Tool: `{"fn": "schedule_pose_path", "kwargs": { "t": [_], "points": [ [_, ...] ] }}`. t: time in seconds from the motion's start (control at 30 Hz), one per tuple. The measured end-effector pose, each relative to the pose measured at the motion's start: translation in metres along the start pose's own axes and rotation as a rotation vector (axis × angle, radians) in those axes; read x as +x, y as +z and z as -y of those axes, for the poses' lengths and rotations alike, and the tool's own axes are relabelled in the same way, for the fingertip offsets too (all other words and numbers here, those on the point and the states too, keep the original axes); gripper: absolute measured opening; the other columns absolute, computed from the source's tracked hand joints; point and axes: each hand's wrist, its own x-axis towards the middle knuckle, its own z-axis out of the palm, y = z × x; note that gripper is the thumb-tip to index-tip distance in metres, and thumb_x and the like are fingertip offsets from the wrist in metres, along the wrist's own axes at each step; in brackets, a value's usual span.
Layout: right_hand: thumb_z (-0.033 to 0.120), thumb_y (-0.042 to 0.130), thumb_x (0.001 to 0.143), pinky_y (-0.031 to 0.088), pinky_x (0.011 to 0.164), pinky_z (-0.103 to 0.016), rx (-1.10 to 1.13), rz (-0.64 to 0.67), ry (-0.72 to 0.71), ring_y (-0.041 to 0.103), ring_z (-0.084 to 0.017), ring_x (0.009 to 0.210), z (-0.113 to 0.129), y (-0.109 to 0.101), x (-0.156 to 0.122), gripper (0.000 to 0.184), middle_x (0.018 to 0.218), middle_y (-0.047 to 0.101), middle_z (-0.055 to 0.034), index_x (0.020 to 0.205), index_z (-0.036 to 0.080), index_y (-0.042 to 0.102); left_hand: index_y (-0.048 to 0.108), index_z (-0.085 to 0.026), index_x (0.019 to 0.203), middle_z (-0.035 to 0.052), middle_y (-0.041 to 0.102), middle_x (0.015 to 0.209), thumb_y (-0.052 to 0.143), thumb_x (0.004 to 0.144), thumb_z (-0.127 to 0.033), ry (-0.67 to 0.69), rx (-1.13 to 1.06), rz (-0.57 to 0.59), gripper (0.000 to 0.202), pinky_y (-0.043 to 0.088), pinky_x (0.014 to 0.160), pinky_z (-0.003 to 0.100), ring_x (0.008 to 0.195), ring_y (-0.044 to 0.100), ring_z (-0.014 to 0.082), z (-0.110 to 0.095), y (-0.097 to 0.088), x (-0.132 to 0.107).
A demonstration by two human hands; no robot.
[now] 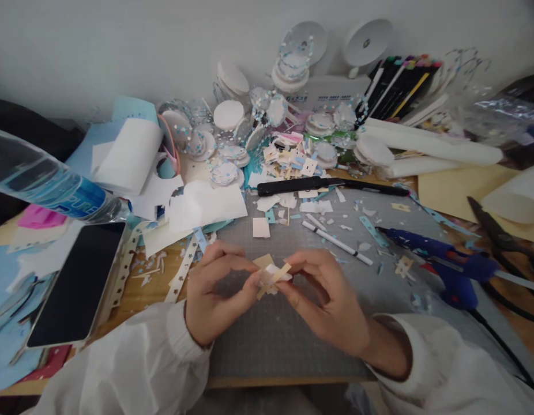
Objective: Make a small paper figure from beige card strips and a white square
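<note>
Between my two hands is a small paper piece (272,275), made of cream strips and white bits, held over the grey cutting mat (288,346). My left hand (224,288) pinches its left side between thumb and fingertips. On the right side, my right hand (325,297) pinches a cream strip that crosses the white part. Beyond the hands lie a pale square of paper (261,227) and a white pen (337,243). How the layers of the piece join is too small to tell.
To the right lie a blue glue gun (448,259) and black scissors (504,236). A phone (79,282) and a water bottle (55,178) are at left. A black tool (331,185), paper scraps and several white discs with beads (226,172) sit behind.
</note>
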Motion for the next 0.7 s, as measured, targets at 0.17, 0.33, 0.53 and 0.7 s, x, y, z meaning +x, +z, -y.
{"fn": "schedule_pose_path", "kwargs": {
  "t": [0.17,0.33,0.53,0.7],
  "points": [
    [0.011,0.059,0.085,0.055,0.073,-0.025,-0.025,0.019,-0.034,0.062,-0.012,0.084,-0.0007,0.0002,-0.0012,0.034,0.103,0.062,-0.0014,0.112,0.029,0.050,0.067,-0.021,0.079,0.0021,0.059,0.076,0.068,0.076,-0.019,-0.022,0.013,0.002,0.004,0.046,0.068,0.030,0.074,0.057,0.0153,-0.0008,0.0009,0.0014],
    [0.011,0.060,0.084,0.055,0.075,-0.024,-0.023,0.022,-0.053,0.063,-0.012,0.085,0.0000,0.0004,-0.0001,0.034,0.102,0.063,-0.0005,0.112,0.029,0.050,0.066,-0.020,0.076,0.0021,0.059,0.075,0.067,0.077,-0.018,-0.061,0.006,0.027,0.003,0.045,0.070,0.031,0.075,0.056,0.0161,-0.0019,0.0016,0.0024],
    [0.015,0.059,0.086,0.057,0.071,-0.027,-0.043,0.022,-0.034,0.066,-0.015,0.084,-0.0009,0.0003,0.0007,0.030,0.099,0.063,-0.0024,0.112,0.027,0.050,0.066,-0.020,0.089,0.0055,0.062,0.079,0.060,0.083,-0.022,-0.114,-0.132,0.056,0.008,0.047,0.067,0.033,0.075,0.056,0.0188,-0.0014,0.0037,0.0027],
    [0.015,0.059,0.086,0.058,0.066,-0.027,-0.049,0.023,-0.054,0.066,-0.015,0.080,-0.0002,0.0005,0.0023,0.030,0.097,0.063,-0.0026,0.111,0.027,0.049,0.066,-0.020,0.080,0.0056,0.062,0.074,0.060,0.084,-0.025,-0.106,-0.174,0.077,0.009,0.046,0.066,0.034,0.073,0.057,0.0191,-0.0058,0.0040,0.0046]
  ]
}}
